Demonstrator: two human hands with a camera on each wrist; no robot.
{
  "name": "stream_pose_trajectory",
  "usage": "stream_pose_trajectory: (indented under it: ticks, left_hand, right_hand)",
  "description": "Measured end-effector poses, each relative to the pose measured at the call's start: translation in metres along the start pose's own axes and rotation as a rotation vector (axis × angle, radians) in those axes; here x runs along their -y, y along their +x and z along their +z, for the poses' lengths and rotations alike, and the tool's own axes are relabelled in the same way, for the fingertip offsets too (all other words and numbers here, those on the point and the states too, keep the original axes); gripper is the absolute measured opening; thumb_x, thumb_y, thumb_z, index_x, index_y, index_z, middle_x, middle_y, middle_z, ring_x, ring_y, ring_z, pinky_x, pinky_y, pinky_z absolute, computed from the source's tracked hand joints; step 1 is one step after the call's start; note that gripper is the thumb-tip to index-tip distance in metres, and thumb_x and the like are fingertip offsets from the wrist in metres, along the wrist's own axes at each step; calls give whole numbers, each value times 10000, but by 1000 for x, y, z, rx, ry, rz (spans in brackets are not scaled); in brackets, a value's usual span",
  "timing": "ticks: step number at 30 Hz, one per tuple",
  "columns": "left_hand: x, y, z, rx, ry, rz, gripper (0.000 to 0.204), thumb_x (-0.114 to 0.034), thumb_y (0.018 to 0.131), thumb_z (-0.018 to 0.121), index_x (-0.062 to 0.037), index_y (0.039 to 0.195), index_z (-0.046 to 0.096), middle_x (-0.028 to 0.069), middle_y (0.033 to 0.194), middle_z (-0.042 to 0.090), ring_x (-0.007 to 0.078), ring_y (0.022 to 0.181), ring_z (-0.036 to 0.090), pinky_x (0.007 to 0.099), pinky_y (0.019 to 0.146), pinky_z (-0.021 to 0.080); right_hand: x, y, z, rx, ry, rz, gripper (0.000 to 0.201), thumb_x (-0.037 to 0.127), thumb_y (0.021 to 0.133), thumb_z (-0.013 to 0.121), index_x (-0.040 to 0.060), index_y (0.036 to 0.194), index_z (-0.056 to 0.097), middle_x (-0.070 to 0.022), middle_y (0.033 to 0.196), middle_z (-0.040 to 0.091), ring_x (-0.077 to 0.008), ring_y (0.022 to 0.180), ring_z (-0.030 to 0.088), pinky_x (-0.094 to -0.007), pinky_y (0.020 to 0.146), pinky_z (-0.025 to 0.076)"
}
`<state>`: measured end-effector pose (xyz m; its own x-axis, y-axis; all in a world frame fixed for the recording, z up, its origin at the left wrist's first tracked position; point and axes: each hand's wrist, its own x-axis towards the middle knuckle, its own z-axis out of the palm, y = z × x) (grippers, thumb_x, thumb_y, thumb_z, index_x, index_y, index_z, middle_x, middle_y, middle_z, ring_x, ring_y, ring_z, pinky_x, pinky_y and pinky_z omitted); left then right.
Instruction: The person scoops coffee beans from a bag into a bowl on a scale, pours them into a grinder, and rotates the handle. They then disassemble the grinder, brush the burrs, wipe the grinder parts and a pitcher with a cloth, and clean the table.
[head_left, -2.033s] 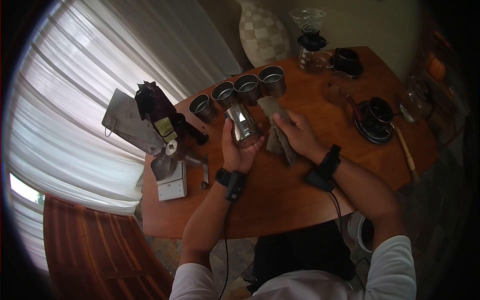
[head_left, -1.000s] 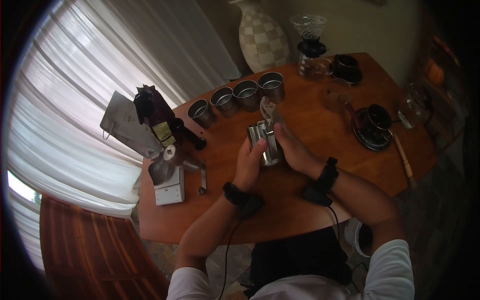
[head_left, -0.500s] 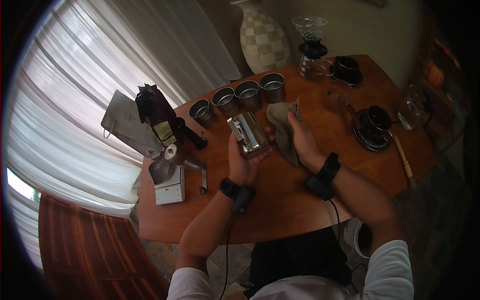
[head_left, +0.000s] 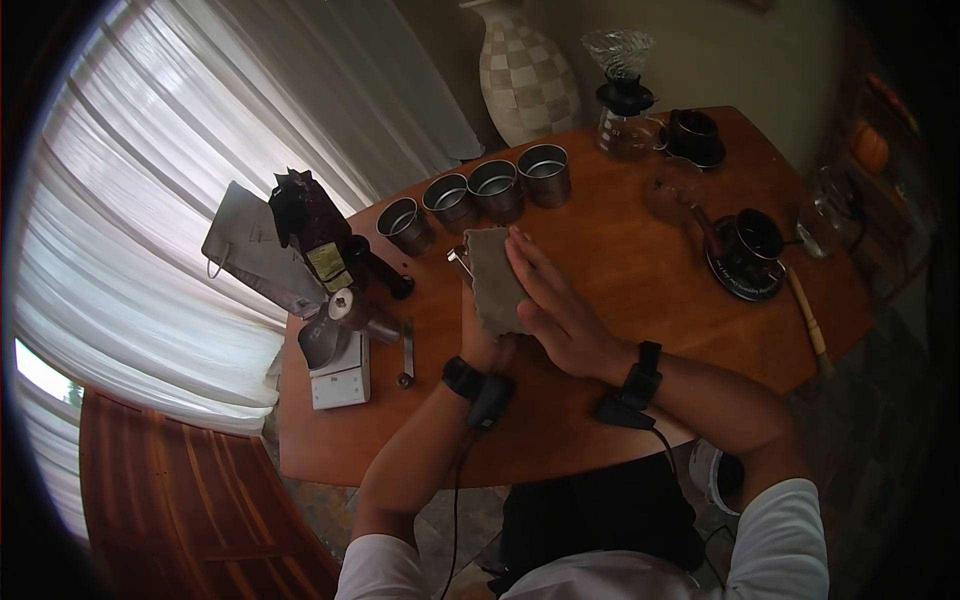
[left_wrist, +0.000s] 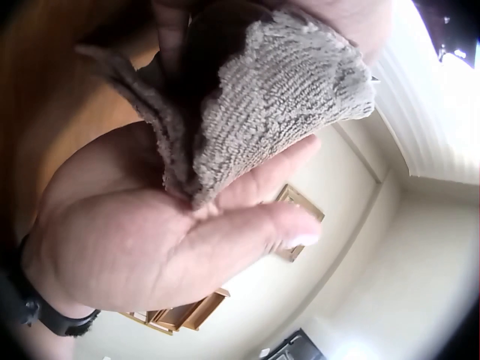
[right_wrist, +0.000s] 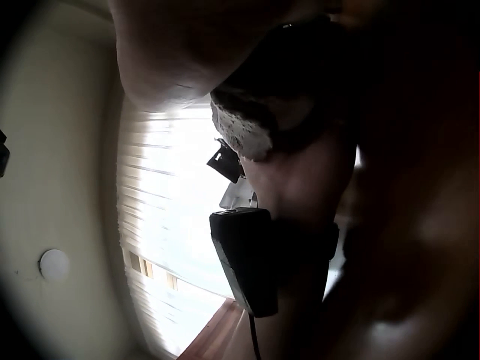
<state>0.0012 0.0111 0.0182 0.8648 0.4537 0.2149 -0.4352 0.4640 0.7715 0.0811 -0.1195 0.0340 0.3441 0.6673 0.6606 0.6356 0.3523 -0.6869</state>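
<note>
A grey-brown cloth (head_left: 498,285) covers most of the metal pitcher (head_left: 457,256), whose small shiny part shows at the upper left in the head view. The left hand (head_left: 480,325) grips the pitcher from below, its fingers largely hidden by the cloth. Against the cloth's right side lies the right hand (head_left: 565,325), fingers fairly straight. In the left wrist view the folded cloth (left_wrist: 277,90) shows its rough weave beside the right palm (left_wrist: 142,225). The right wrist view is dark, with the cloth's edge (right_wrist: 244,131) between both hands.
Several metal cups (head_left: 494,190) stand behind the hands. At left are a dark bag (head_left: 308,225), a grinder (head_left: 345,305) and a white scale (head_left: 341,385). Rightward stand a glass server (head_left: 625,135), a black cup (head_left: 757,236) on its saucer, and a wooden-handled tool (head_left: 808,315).
The right hand has moved left and turned its palm towards the pitcher. The cloth, earlier beside the pitcher, now covers it. The left hand has kept its hold.
</note>
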Motion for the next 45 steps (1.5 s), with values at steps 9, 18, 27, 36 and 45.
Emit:
stream_pose_trajectory:
  ticks: [9, 18, 27, 36, 45]
  left_hand:
    - [-3, -8, 9, 132, 784, 88, 604, -526, 1102, 465, -46, 1469, 441, 37, 1260, 575, 119, 1132, 550, 297, 974, 469]
    - [-6, 3, 4, -143, 696, 224, 387, -275, 1138, 461, -52, 1449, 402, 46, 1296, 535, 135, 1154, 535, 297, 982, 468]
    - [5, -3, -1, 137, 412, -79, 621, -343, 1130, 446, -28, 1623, 237, 84, 1487, 480, 172, 1362, 479, 333, 1146, 385]
    - [-7, -15, 33, -60, 679, 90, 811, -255, 967, 736, -30, 1582, 257, 143, 1413, 513, 202, 1270, 545, 367, 1063, 472]
    - [-10, -8, 18, -173, 854, 234, 407, -259, 1113, 456, -4, 1430, 447, 80, 1226, 578, 147, 1110, 549, 304, 969, 463]
  right_hand:
    - [-24, 5, -24, -39, 570, 500, 604, 446, 1158, 273, 10, 1564, 374, -149, 1512, 489, -210, 1404, 474, -341, 1193, 333]
    - [-5, 0, -1, -45, 339, 280, 603, 376, 1135, 437, 28, 1603, 285, -161, 1522, 468, -242, 1441, 440, -389, 1196, 337]
    - [-12, 3, -14, -207, 440, 340, 585, 394, 1107, 522, 38, 1541, 357, -118, 1346, 566, -211, 1265, 555, -365, 1101, 422]
    - [-16, 6, -12, -69, 773, 590, 608, 478, 1113, 474, 51, 1533, 363, -93, 1364, 559, -166, 1259, 542, -328, 1084, 432]
    - [-3, -3, 2, -117, 489, 332, 724, 409, 1054, 627, 35, 1556, 263, -121, 1454, 491, -205, 1322, 518, -375, 1118, 428]
